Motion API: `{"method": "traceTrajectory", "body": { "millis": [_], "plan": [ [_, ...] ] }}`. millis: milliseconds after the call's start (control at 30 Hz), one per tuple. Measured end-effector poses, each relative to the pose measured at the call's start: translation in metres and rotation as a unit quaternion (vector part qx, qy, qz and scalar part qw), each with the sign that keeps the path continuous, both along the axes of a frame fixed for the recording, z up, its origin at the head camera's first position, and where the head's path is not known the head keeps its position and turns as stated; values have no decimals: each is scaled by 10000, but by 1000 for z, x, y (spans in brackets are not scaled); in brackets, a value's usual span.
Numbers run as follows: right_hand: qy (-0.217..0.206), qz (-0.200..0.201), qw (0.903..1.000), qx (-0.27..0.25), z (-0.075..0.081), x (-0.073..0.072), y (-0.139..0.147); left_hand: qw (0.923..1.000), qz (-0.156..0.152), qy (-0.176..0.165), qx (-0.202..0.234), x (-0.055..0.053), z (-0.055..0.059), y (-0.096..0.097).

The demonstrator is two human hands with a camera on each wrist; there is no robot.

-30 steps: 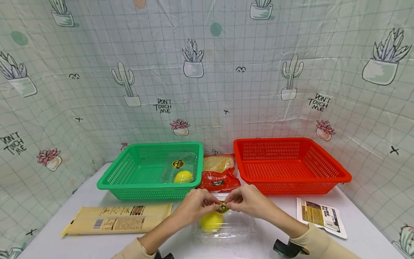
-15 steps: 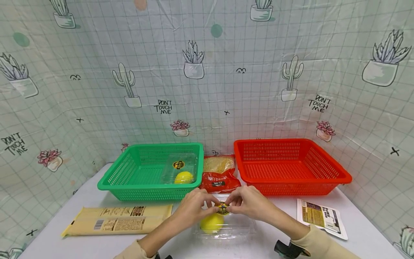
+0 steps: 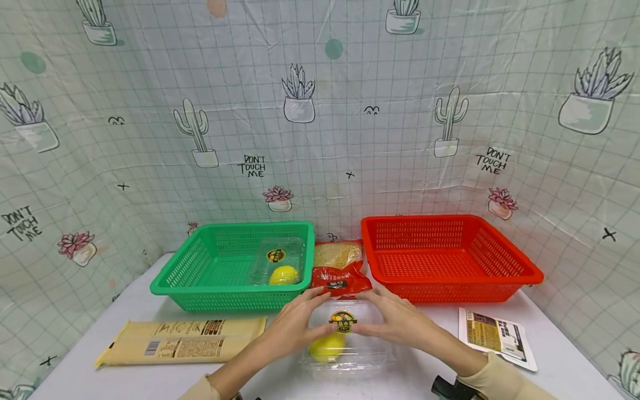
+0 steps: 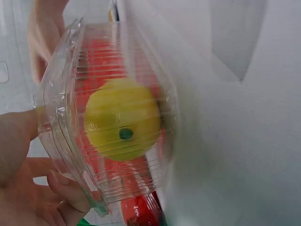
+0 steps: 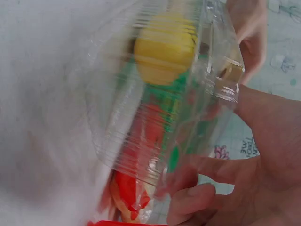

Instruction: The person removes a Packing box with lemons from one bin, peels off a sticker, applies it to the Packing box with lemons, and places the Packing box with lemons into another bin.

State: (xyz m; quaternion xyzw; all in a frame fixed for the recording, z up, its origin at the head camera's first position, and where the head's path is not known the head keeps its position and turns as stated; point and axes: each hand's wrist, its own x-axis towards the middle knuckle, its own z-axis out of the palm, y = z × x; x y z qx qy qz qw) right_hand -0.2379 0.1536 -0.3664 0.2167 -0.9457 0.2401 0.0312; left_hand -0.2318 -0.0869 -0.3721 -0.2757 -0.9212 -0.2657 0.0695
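A clear plastic clamshell box (image 3: 372, 349) sits on the table in front of me, its lid down. Inside, at the left, lies a round yellow fruit (image 3: 327, 348); the left wrist view shows a green spot on that fruit (image 4: 120, 117). A round black-and-gold sticker (image 3: 343, 321) lies on the lid's far half. My left hand (image 3: 294, 324) spreads over the lid's left side, thumb on top beside the sticker and fingers toward the far edge. Mirroring it, my right hand (image 3: 397, 322) spans the right side, its fingertips around the far corner.
Behind the left hand stands a green basket (image 3: 232, 288) with a similar fruit box (image 3: 260, 264) inside. A red basket (image 3: 452, 284) is at the right. Between them lies a red food packet (image 3: 340, 278). A long beige packet (image 3: 185, 341) lies left, a white pouch (image 3: 497, 338) right.
Both hands have let go of the sticker and moved apart, with fingers spread over the lid. The sticker now shows fully on the box, which stays in place.
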Motion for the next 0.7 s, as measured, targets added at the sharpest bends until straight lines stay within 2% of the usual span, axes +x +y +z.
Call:
{"method": "traceTrajectory", "body": {
  "millis": [100, 300, 567, 700],
  "plan": [
    [-179, 55, 9998, 3, -2, 0, -3, 9997, -80, -214, -108, -2, 1, 1],
    [-184, 10, 9997, 132, -3, -1, -9, 9992, -108, -286, -266, -3, 2, 3],
    [163, 712, 9973, -43, -1, -8, 1, 9994, -266, -152, -151, -8, 3, 2],
    [219, 635, 9977, -36, -3, -13, 0, 9995, -227, -108, -209, -12, 2, 3]
  ]
}}
